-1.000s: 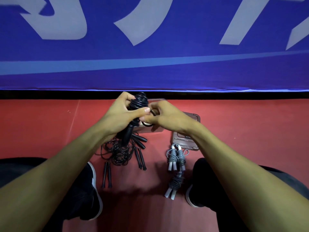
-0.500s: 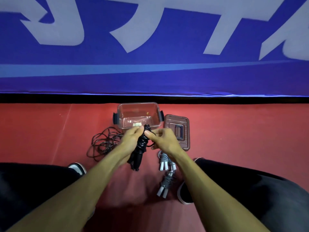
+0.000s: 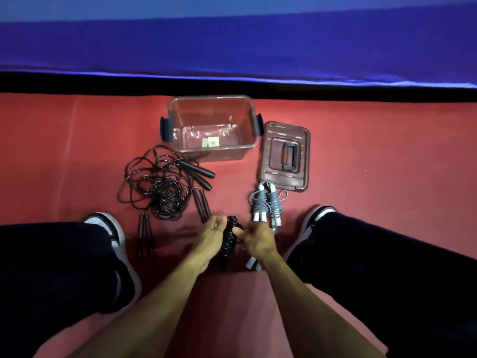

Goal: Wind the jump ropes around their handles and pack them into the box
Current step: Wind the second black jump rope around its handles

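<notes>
On floor (image 3: 77, 156) — two (grey) bundles (image 3: 265, 205)

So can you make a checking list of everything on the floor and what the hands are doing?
Surface: red floor, marked by a pale line at left.
Job's things: clear box open, only small paper bits inside; lid beside it on the right; black rope wound on its handles, in both hands; grey ropes wound, lying below the lid.
Clutter: loose ropes tangled left of the box, handles spread around.
Grippers: left hand grips the black rope; right hand pinches its end.
Cables: nothing seen.
Surroundings: blue banner behind; the person's legs and shoes on both sides.
</notes>
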The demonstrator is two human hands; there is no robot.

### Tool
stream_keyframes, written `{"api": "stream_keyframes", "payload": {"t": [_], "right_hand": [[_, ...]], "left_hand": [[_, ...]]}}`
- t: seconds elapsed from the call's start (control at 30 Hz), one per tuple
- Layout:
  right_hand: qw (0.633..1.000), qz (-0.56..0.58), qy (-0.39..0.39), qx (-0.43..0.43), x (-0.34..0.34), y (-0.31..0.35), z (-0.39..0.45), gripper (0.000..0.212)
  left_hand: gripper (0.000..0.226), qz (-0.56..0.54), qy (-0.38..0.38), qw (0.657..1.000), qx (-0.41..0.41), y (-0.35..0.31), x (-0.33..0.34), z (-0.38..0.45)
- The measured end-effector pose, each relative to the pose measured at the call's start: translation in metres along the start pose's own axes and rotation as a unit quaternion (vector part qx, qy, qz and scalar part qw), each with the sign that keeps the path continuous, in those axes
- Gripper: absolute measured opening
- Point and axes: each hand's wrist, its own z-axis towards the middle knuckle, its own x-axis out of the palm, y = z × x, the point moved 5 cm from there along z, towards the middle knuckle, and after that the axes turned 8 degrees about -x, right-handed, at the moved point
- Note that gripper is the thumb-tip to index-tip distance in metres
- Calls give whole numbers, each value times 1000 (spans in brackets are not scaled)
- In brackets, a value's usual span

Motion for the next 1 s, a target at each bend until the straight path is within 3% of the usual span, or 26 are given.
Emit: {"api": "stream_keyframes", "payload": {"t": [0.07, 0.17, 0.23, 0.33, 0.43, 0.53, 0.6, 0.83, 1.0], "right_hand": [[1000, 6, -11, 22, 5, -24, 11, 14], [997, -16, -35, 62, 5, -51, 20, 25], [995, -21, -26, 91, 10, -69, 24, 16], [992, -45, 6, 114, 22, -95, 26, 14], [991, -56, 8, 121, 31, -114, 27, 15], [990, -100, 27, 92, 33, -108, 25, 18], [988, -139, 34, 64, 32, -100, 22, 27], [977, -199, 71, 34, 32, -77, 19, 26], [975, -222, 27, -19, 18, -22, 21, 26]], "left_hand": [[50, 16, 11, 999, -38, 25, 8, 22], [44, 27, 45, 997, -65, 54, 20, 40], [49, 45, 55, 996, -62, 56, 26, 41], [38, 70, 73, 994, -46, 62, 34, 43], [46, 56, 88, 993, -47, 72, 40, 46], [30, 61, 110, 991, -53, 82, 43, 45], [32, 59, 123, 990, -42, 85, 44, 45], [25, 65, 147, 985, -60, 84, 39, 48], [36, 71, 51, 995, -45, 68, 13, 51]]}}
